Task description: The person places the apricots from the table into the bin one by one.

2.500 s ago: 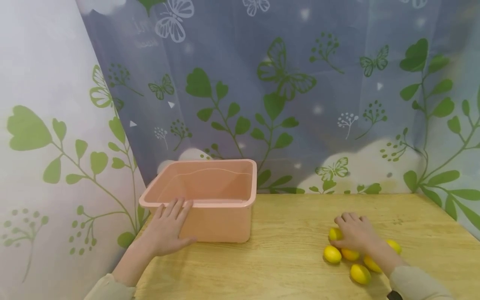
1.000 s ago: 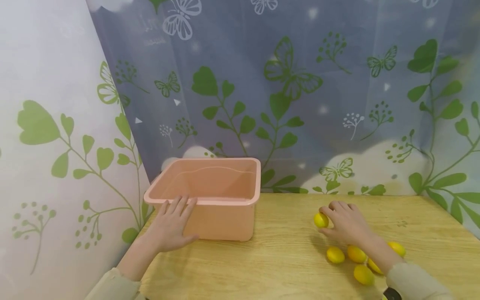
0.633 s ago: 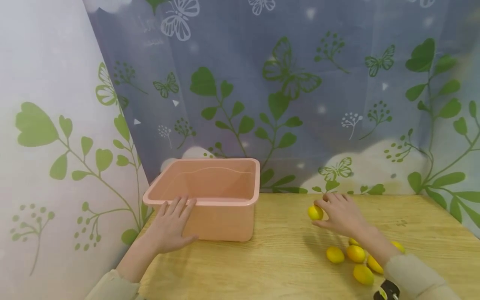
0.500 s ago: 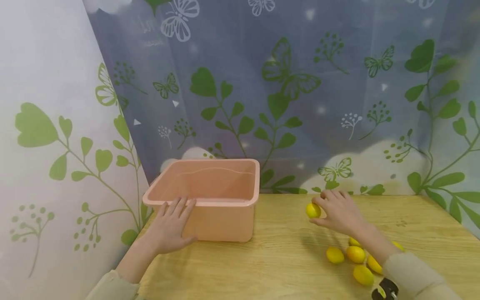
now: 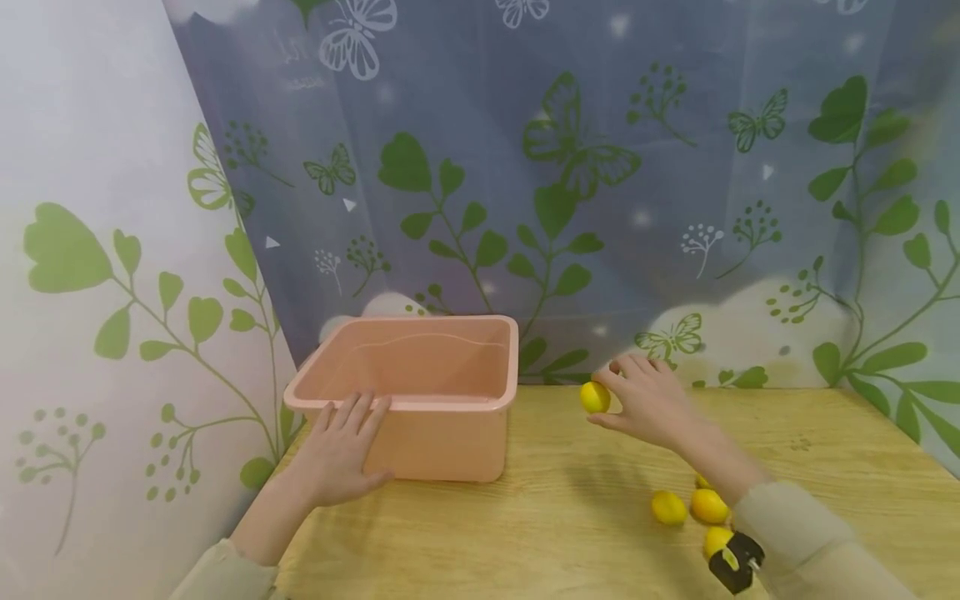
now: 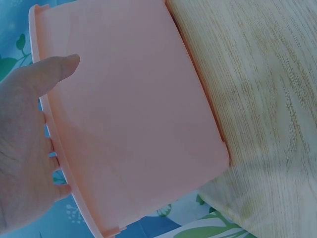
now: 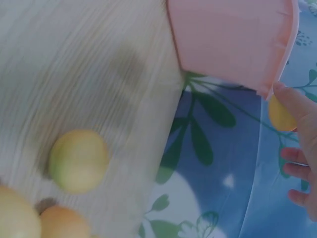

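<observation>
My right hand pinches a yellow lemon between thumb and fingers, raised above the table to the right of a pink plastic bin. In the right wrist view the held lemon shows below the thumb, partly covered by it. My left hand rests on the bin's near rim, fingers stretched over it and thumb spread along the outer wall. The left wrist view shows the thumb of that hand against the bin's side. Inside the bin, the visible walls are bare; its floor is mostly hidden.
Several more lemons lie on the wooden table at the right front, some covered by the right sleeve. A black device hangs at the right wrist. Behind stands a printed cloth backdrop with leaves and butterflies.
My right hand has taken a lemon from the group, lifted it and carried it left toward the bin. The left hand has stayed at the rim.
</observation>
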Tool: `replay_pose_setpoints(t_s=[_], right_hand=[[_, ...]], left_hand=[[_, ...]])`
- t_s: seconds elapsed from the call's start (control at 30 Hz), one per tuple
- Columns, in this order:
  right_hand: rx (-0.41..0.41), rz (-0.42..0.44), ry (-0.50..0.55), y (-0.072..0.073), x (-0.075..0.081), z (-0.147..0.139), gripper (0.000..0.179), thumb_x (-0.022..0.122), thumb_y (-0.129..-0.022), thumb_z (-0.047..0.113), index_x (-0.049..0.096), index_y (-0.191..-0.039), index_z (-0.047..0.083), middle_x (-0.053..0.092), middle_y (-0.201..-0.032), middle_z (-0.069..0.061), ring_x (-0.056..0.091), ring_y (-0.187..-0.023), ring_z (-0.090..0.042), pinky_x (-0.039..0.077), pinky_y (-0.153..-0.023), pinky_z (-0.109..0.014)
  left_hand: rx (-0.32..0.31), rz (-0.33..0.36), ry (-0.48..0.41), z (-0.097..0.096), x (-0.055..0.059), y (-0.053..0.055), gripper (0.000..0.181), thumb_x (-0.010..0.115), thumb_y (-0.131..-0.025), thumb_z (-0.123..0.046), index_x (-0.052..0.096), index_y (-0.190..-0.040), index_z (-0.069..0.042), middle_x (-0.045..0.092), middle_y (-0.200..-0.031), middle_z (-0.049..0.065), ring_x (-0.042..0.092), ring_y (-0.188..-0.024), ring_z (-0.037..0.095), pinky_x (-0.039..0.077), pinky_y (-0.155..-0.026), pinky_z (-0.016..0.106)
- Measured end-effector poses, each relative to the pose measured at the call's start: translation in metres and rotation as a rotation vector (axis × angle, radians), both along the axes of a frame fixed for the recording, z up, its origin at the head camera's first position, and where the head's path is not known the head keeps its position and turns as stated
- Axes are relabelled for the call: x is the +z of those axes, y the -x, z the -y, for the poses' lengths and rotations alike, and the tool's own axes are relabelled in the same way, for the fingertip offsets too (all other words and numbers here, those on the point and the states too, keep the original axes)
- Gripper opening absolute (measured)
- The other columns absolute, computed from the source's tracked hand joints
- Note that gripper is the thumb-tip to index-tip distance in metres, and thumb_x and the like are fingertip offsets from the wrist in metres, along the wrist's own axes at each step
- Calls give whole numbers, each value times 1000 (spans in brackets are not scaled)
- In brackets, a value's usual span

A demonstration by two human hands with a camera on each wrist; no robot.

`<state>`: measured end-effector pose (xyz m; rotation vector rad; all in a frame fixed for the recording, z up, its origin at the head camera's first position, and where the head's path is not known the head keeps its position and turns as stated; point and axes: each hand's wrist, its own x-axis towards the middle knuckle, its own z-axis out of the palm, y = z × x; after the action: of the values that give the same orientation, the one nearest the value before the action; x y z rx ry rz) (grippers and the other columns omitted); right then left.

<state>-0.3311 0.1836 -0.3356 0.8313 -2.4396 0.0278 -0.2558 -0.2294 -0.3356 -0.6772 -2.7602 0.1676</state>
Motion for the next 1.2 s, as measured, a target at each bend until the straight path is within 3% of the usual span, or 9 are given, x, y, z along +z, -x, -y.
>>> replay_pose_setpoints(t_s=[0.17,0.37,0.8,1.2], right_hand=[[42,-17,24,2,6,16,49,75,-72,48,63,-106,16,54,-94,-6,52,-90,-28,40,-79,-49],[88,-68,38,5,12,34,49,76,-70,48,63,-106,18,52,-92,-5,50,-87,-25,39,-76,-47],[102,11,48,6,35,82,48,69,-77,53,62,-112,20,52,-97,-5,50,-92,-25,39,-82,-46],[-10,103,1,18,42,129,51,65,-78,56,59,-116,23,51,-104,-6,48,-100,-27,37,-88,-47]], left_hand=[[-1,1,-2,1,-1,2,89,61,-82,-51,25,-144,2,26,-144,29,25,-132,44,19,-104,61],[0,-4,-5,2,-3,2,89,61,-81,-51,26,-143,2,26,-144,29,25,-132,44,18,-104,60],[-1,-11,-3,4,-4,3,89,60,-81,-52,25,-143,2,26,-144,30,25,-132,44,18,-104,61],[6,-10,-3,4,-5,4,90,61,-81,-52,26,-143,2,26,-144,29,25,-132,43,19,-104,60]])
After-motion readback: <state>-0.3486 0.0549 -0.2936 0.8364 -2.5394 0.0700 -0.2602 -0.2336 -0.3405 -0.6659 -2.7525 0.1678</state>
